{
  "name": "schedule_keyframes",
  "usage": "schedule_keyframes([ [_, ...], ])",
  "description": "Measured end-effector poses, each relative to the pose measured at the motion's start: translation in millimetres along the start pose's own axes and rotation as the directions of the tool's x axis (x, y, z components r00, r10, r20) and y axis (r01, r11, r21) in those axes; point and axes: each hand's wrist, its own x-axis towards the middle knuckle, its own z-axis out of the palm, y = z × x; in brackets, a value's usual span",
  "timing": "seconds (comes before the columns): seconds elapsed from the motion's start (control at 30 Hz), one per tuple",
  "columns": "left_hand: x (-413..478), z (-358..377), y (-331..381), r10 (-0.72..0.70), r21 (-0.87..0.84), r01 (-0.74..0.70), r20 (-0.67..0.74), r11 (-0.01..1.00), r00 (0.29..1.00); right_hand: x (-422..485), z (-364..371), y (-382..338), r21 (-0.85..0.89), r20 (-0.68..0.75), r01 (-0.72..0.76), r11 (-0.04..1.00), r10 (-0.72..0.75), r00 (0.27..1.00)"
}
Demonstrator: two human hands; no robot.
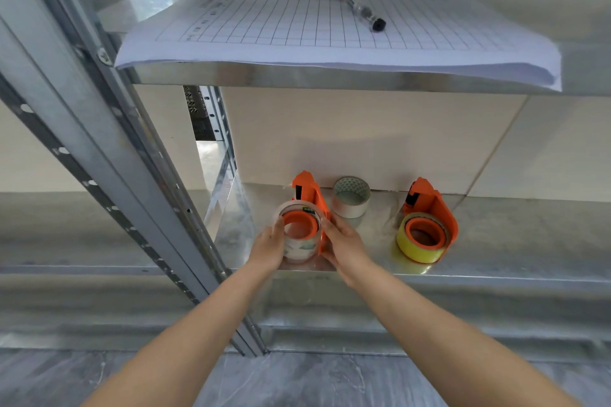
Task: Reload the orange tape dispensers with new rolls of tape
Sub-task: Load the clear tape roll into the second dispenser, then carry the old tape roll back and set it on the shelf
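Observation:
Two orange tape dispensers stand on the lower metal shelf (496, 241). The left dispenser (310, 192) has a clear tape roll (299, 246) around its orange hub. My left hand (269, 246) grips the roll's left side. My right hand (344, 241) holds the dispenser's right side plate. The right dispenser (433, 205) carries a yellow tape roll (413, 248) on its hub and nobody touches it. A loose pale roll (351, 198) lies flat between the two dispensers, near the back wall.
The upper shelf holds a gridded paper form (297, 26) that overhangs its front edge, with a pen (358, 6) lying on it. A slotted steel upright (132, 175) runs diagonally at the left. Grey floor lies below.

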Motion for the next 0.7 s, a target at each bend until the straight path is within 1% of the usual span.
schedule_keyframes([
  [0.07,6,2,-6,0.010,0.018,-0.009,-0.029,1.000,1.000,3,0,5,-0.041,-0.036,0.018,0.999,-0.020,0.999],
  [0.13,11,5,-10,-0.011,0.077,0.016,-0.067,0.997,0.998,5,1,8,-0.094,-0.055,0.032,0.995,-0.037,0.998],
  [0.2,13,6,-13,-0.039,0.165,0.058,-0.117,0.985,0.992,6,1,8,-0.146,-0.049,0.053,0.988,-0.061,0.997],
  [0.3,13,3,-19,-0.056,0.213,0.088,-0.154,0.973,0.986,6,1,9,-0.186,-0.022,0.077,0.979,-0.083,0.996],
  [0.37,15,1,-15,-0.042,0.272,0.090,-0.179,0.958,0.983,6,0,10,-0.224,-0.008,0.089,0.970,-0.093,0.996],
  [0.43,16,0,-3,0.008,0.336,0.068,-0.221,0.940,0.975,9,-4,6,-0.301,-0.003,0.090,0.949,-0.096,0.995],
  [0.5,18,0,14,0.103,0.340,-0.011,-0.255,0.940,0.962,15,-11,-4,-0.363,-0.027,0.074,0.929,-0.090,0.996],
  [0.57,20,2,33,0.221,0.269,-0.156,-0.233,0.951,0.947,24,-21,-18,-0.376,-0.087,0.071,0.924,-0.111,0.990],
  [0.63,21,11,53,0.325,0.169,-0.302,-0.128,0.938,0.937,32,-33,-32,-0.361,-0.160,0.089,0.928,-0.155,0.975],
  [0.7,20,25,72,0.383,0.125,-0.380,-0.004,0.917,0.924,40,-45,-42,-0.364,-0.222,0.118,0.924,-0.209,0.952],
])
